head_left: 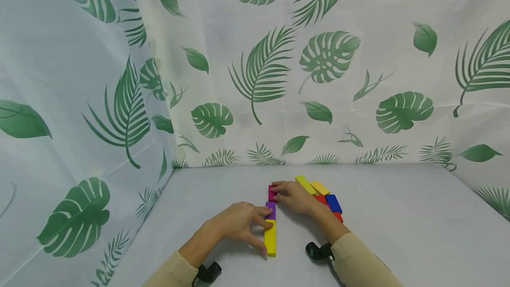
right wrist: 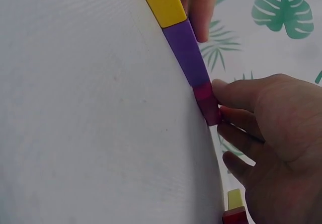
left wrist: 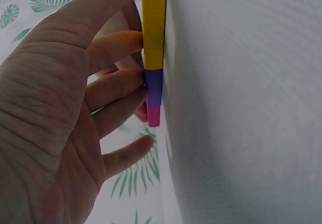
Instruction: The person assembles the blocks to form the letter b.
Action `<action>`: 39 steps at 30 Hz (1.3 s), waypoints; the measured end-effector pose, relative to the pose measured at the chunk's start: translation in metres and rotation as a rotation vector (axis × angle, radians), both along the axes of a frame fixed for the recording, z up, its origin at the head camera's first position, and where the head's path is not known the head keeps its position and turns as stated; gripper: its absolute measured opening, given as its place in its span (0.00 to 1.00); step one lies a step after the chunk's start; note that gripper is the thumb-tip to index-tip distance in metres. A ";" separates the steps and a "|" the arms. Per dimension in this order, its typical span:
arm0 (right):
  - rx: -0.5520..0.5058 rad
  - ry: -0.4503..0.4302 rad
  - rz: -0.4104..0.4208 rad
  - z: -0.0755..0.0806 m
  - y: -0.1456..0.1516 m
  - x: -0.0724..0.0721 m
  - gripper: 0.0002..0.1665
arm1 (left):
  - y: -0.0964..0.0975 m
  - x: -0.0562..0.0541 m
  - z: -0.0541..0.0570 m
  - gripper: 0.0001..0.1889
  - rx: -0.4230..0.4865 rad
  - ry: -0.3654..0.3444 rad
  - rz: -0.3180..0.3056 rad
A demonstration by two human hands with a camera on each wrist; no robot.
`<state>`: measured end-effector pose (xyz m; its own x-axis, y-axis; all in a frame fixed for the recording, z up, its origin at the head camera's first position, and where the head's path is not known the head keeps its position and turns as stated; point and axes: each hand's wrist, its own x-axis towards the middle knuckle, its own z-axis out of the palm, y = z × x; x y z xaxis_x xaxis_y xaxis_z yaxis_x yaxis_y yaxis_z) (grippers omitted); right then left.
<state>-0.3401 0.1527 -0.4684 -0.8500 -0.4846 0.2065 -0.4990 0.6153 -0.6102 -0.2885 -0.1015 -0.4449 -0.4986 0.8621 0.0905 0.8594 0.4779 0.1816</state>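
Note:
A magenta block (head_left: 271, 192), a purple block (head_left: 271, 205) and a longer yellow block (head_left: 270, 241) lie end to end in a line on the white table. My right hand (head_left: 296, 196) pinches the magenta block at the far end, thumb and fingertips at its sides in the right wrist view. Beside the line, my left hand (head_left: 240, 221) rests fairly straight fingers on the purple and yellow blocks. Its thumb reaches the yellow block's near end. In the left wrist view the little finger stands free of the blocks.
Right of my right hand lies a cluster of blocks: a long yellow block (head_left: 305, 185), an orange-yellow block (head_left: 320, 188), a blue block (head_left: 334, 203) and red blocks (head_left: 338, 216). My right forearm partly covers it. Leaf-print curtains (head_left: 271, 136) stand behind and at the sides.

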 end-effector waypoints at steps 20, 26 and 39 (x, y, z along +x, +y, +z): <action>0.013 -0.001 0.029 0.000 -0.002 0.001 0.19 | 0.001 -0.001 0.000 0.36 -0.002 0.032 -0.019; 0.012 0.009 0.026 0.002 -0.004 0.002 0.18 | 0.001 0.000 0.001 0.37 -0.004 0.051 -0.013; 0.010 -0.022 -0.007 0.004 -0.007 0.005 0.18 | 0.000 0.000 0.003 0.37 -0.003 0.044 -0.020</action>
